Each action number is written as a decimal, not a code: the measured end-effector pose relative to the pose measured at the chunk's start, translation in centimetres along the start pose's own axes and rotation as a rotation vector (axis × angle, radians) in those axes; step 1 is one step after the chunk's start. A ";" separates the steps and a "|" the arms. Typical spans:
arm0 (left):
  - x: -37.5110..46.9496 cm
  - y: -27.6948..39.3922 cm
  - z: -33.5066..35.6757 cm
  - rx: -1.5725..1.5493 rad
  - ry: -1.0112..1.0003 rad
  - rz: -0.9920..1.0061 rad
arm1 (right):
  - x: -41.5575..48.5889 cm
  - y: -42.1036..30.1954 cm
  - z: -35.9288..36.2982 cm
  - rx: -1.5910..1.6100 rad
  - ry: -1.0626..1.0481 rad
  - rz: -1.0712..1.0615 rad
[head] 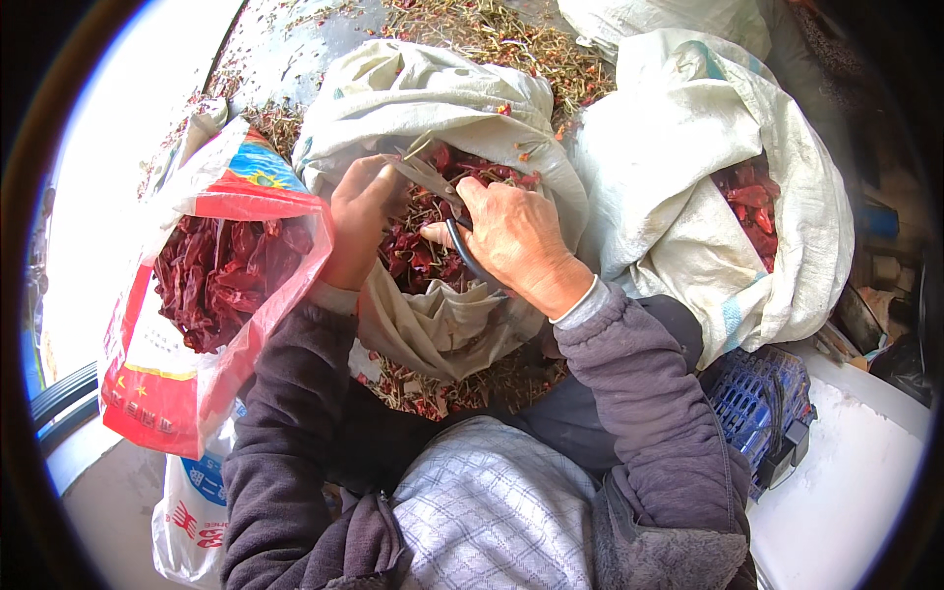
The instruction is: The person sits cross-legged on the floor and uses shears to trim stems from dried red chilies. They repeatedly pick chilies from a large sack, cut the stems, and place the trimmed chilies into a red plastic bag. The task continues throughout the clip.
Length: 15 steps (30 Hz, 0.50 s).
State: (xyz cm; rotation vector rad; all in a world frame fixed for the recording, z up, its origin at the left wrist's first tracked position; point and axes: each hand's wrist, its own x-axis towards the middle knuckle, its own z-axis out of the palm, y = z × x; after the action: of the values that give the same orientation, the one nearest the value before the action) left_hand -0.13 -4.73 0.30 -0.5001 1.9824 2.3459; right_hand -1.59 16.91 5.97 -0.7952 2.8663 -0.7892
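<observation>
My right hand (512,232) grips a pair of scissors (428,177) with black handles, its metal blades reaching toward my left fingertips. My left hand (361,221) is closed on what looks like a dried red chili pepper, mostly hidden by the fingers. A pale stem (419,145) sticks up by the blade tips. Both hands are over the mouth of a white woven sack (435,110), which holds dried red chilies (413,258) and loose stems. Left of my left hand, a red and white plastic bag (151,369) stands open, filled with dried red chilies (228,273).
Another woven sack (664,147) with red chilies (748,206) stands at right. Cut stems and chili bits (501,44) litter the surface beyond the sacks. A blue plastic basket (759,405) is by my right elbow. Below the red bag sits a white plastic bag (184,516).
</observation>
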 end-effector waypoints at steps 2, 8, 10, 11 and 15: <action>-0.2 0.4 -0.1 -0.221 -0.083 -0.050 | -0.1 -0.2 0.0 0.012 0.007 -0.001; -0.1 0.6 0.2 -0.479 -0.136 -0.097 | -0.3 -0.4 1.3 0.041 0.045 -0.018; 0.0 0.4 0.4 -0.524 -0.136 -0.063 | -0.3 -0.4 1.8 0.078 0.044 -0.019; 0.0 0.2 0.5 -0.538 -0.137 -0.044 | -0.3 -0.4 2.0 0.097 0.043 -0.025; 0.2 -0.1 0.6 -0.600 -0.112 0.000 | -0.3 -0.8 1.7 0.176 0.078 -0.041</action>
State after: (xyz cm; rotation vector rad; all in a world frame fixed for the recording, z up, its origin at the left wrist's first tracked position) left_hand -0.42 -4.15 0.26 -0.3646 1.2054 2.8744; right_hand -0.61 15.67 4.91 -0.8200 2.8033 -1.0835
